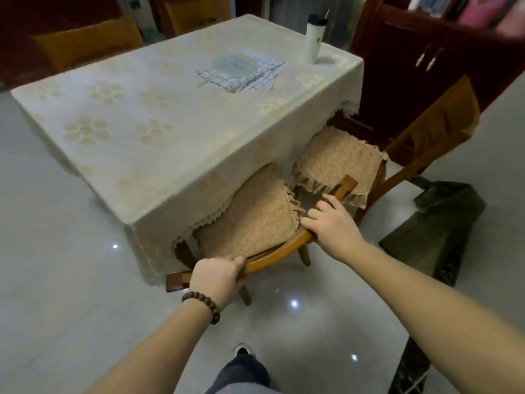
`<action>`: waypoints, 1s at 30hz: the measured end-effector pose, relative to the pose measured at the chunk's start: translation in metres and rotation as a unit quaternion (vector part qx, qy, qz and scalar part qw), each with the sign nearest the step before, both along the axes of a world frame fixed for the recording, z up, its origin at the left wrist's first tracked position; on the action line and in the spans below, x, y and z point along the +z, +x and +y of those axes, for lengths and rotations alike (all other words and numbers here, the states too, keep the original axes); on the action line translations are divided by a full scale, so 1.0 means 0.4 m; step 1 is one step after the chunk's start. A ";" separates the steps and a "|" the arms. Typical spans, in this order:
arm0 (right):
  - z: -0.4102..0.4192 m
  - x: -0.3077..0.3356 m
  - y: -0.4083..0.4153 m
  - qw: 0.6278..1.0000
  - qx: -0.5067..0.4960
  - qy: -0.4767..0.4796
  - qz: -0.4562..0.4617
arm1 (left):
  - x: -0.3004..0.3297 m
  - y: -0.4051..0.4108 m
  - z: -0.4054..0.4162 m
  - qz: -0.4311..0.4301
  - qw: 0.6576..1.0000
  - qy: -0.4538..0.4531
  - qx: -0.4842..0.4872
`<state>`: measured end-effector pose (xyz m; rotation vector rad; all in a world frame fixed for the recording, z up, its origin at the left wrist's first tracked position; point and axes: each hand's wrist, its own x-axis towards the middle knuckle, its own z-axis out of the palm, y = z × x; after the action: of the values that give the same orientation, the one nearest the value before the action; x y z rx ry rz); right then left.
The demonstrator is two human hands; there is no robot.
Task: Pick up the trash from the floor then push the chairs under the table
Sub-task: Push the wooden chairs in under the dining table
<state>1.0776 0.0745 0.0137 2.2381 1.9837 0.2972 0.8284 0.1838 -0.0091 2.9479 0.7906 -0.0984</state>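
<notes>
A wooden chair (272, 253) with a tan frilled cushion stands at the near side of the table (136, 129), its seat partly under the cream tablecloth. My left hand (217, 275) grips the left end of its curved top rail; my right hand (331, 224) grips the rail's right part. A second chair (434, 132) with the same cushion stands to the right, its seat mostly outside the table edge. No trash is visible on the floor.
A white bottle (314, 38) and a checked cloth (244, 72) lie on the table. A dark wooden cabinet (412, 58) stands behind the second chair. A dark green mat (434, 226) lies on the glossy tile floor at right. My foot (241, 352) is below.
</notes>
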 end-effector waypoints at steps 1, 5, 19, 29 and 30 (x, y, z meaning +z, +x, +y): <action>0.029 0.002 0.011 1.000 0.008 0.004 0.002 | -0.002 0.009 0.019 -0.003 1.000 -0.004 0.009; 0.129 0.013 0.055 0.998 0.059 0.011 -0.006 | -0.013 0.032 0.076 -0.046 0.997 -0.027 0.051; 0.344 0.015 0.380 0.974 0.225 -0.028 0.007 | 0.006 0.325 0.046 0.003 0.976 0.010 0.216; 0.427 -0.022 0.626 0.977 0.179 -0.116 0.023 | 0.044 0.638 0.105 0.114 0.955 -0.039 0.271; 0.438 -0.021 0.654 0.974 0.181 -0.134 0.010 | 0.044 0.673 0.108 0.113 0.949 -0.052 0.288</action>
<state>1.3391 0.2497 0.0054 1.7224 2.2802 0.0359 1.0977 0.2269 0.0085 2.5106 1.5841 -0.4214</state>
